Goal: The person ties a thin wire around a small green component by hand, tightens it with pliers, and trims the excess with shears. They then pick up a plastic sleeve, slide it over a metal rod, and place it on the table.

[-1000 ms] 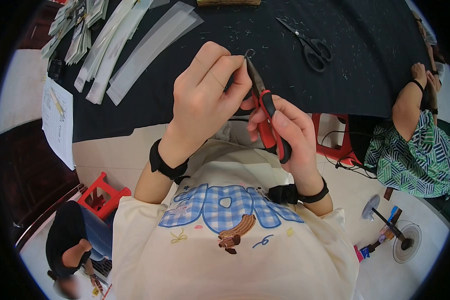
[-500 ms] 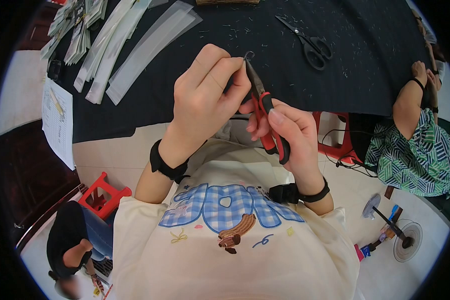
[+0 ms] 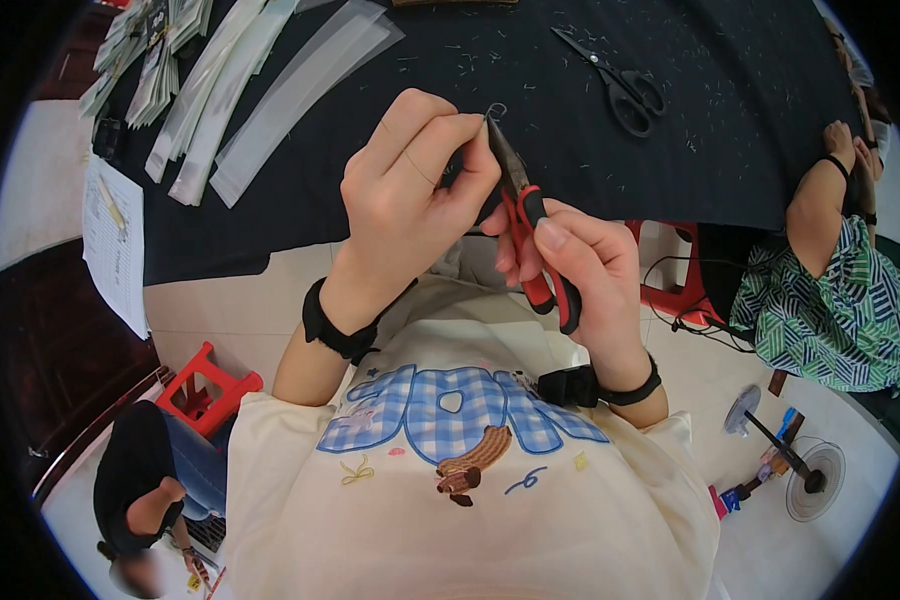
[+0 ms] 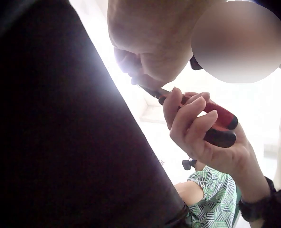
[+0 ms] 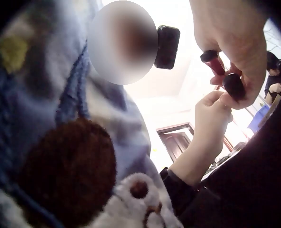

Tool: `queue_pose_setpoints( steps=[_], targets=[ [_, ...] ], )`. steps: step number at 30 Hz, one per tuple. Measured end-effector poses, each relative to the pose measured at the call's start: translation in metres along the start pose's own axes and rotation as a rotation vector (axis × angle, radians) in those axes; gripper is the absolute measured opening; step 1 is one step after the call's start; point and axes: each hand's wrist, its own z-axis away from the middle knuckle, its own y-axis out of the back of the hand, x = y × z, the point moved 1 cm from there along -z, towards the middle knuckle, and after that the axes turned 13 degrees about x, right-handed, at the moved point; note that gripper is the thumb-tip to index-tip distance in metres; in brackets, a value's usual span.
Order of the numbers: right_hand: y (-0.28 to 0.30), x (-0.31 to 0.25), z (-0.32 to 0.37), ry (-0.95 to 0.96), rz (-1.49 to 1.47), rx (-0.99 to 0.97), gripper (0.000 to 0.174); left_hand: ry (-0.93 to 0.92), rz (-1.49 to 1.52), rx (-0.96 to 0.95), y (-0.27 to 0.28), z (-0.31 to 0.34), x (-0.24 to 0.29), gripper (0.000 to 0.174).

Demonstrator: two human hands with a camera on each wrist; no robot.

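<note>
In the head view, my right hand (image 3: 595, 270) grips pliers (image 3: 526, 205) with red and black handles, their dark jaws pointing up and left. A small thin wire loop (image 3: 498, 107) shows at the jaw tip. My left hand (image 3: 405, 180) pinches with thumb and index finger right at that tip, by the base of the loop; its fingertips hide the rest of the wire. The left wrist view shows the right fingers wrapped about the handles from below. From the right wrist, the handle ends (image 5: 233, 85) stick out of the right hand.
On the black-covered table (image 3: 450, 50) lie black scissors (image 3: 620, 90), clear plastic strips (image 3: 310, 95), stacked packets (image 3: 160, 70) and scattered short clippings. A written sheet (image 3: 115, 250) hangs over the left edge. Red stools (image 3: 208, 390) and other people are on both sides.
Both hands and the pliers stay almost in place, shifting only very slightly to the left. The pinch and the grip look the same.
</note>
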Motion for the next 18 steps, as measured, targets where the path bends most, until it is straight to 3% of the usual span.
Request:
queue_pose_setpoints(
  steps=[4, 6, 18],
  targets=[
    [0.0004, -0.0019, 0.0009, 0.002, 0.027, 0.002, 0.031, 0.024, 0.003, 0.005, 0.0002, 0.0004, 0.0007, 0.019],
    [0.0017, 0.0007, 0.0007, 0.009, -0.084, -0.020, 0.022, 0.031, 0.002, 0.010, -0.0002, 0.0004, 0.0007, 0.019],
    [-0.0013, -0.0039, 0.0040, -0.016, -0.040, 0.032, 0.022, 0.079, -0.003, 0.017, -0.0007, 0.0019, 0.0016, 0.017]
  ],
)
